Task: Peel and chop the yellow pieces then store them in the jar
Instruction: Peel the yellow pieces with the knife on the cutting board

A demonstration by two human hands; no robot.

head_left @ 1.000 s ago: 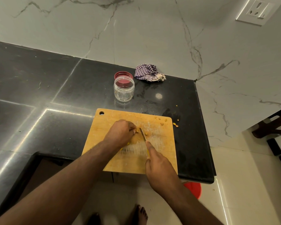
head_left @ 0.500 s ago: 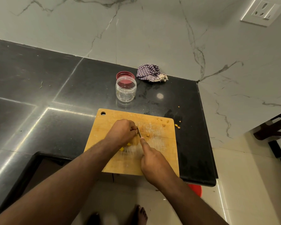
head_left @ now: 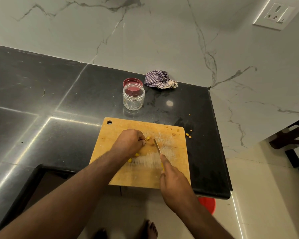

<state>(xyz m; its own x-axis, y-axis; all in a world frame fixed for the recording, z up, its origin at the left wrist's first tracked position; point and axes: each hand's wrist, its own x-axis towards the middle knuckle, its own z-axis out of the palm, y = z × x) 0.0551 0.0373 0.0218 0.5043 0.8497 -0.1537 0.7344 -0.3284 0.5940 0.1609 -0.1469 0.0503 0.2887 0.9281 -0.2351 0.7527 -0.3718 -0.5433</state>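
Left hand: the left hand (head_left: 129,144) sits knuckles-up at the centre of the frame, fingers curled down, fingertips pinching a small yellow piece (head_left: 147,138) against the board.
Right hand: the right hand (head_left: 175,185), lower right of centre, is wrapped round the yellow handle of a knife (head_left: 157,146), forefinger stretched along the top of it.
Knife blade: narrow, pointing toward the upper left of the frame, its tip just right of the left hand's fingertips; whether the edge touches the board cannot be told.
Cut pieces: two yellow bits (head_left: 133,157) lie just beside the left wrist, toward the lower edge of the board.
Cutting board: a wooden cutting board (head_left: 173,166) with a hanging hole at its upper left corner, scored pale by knife marks, lying near the front edge of the counter.
Scraps: brownish scraps (head_left: 173,134) at the board's upper right corner, a few more (head_left: 189,135) just off it on the counter.
Jar: a clear open jar (head_left: 133,99) stands upright above the board, apart from it.
Lid: a red lid (head_left: 133,82) lies right behind the jar.
Cloth: a crumpled checked cloth (head_left: 158,80) is right of the lid, by the wall.
Counter: black polished counter (head_left: 41,100) filling the left and middle of the frame.
Wall: white marble-veined, with a socket plate (head_left: 276,13) at upper right.
Floor: bare toes (head_left: 149,228) at the bottom centre.
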